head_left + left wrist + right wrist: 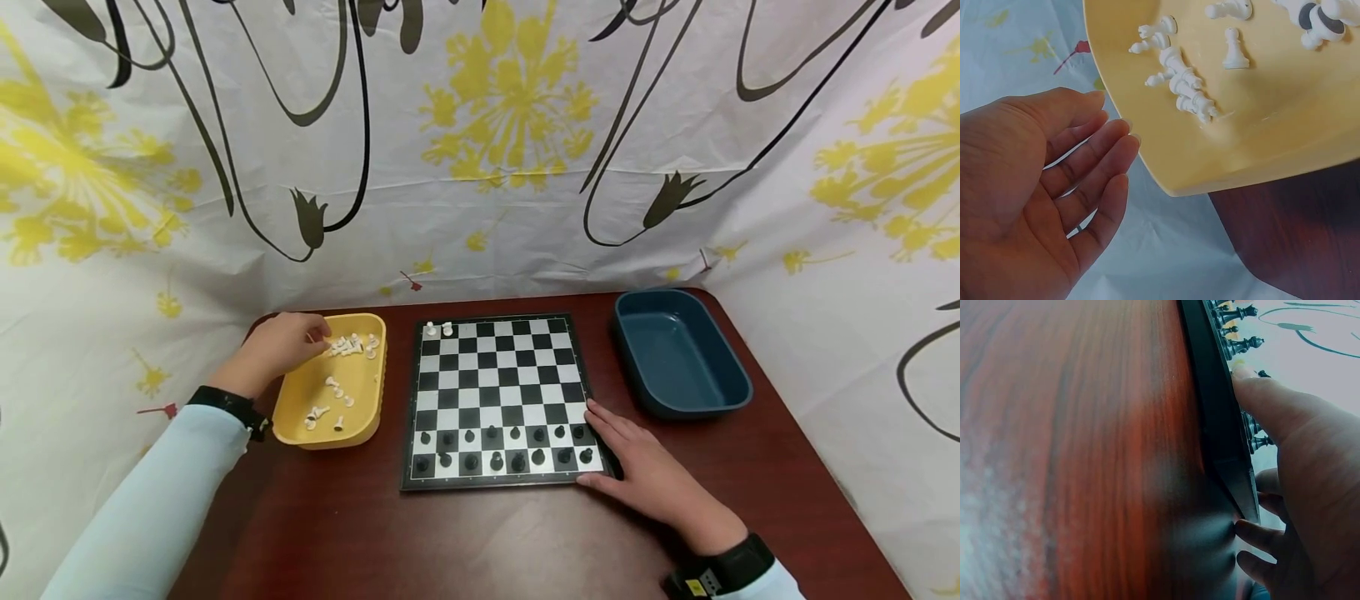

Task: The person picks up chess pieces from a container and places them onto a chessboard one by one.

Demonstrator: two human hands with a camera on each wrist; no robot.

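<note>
So the left hand [281,346] is up at the far left corner of the yellow tray [365,425], fingers relaxed and spread a bit, not holding anything; in the left wrist view the palm is bare and sits just outside the tray rim. Loose white chess pieces [351,345] lie in the tray, a bunch at the far end and a few more near the front, mostly tipped over. The right hand [645,475] lies flat with straight fingers against the near right corner of the chessboard [495,367], thumb touching the edge, nothing gripped. Black pieces [502,446] stand in two rows on the near side of the board, and two white pieces [438,329] stand at the far left corner. A dark blue tray [738,392] sits to the right of the board. All of it's on a dark red wood table [480,542]. No writing or labels I can read anywhere, just a flowery yellow and white curtain [510,125] behind.
</note>
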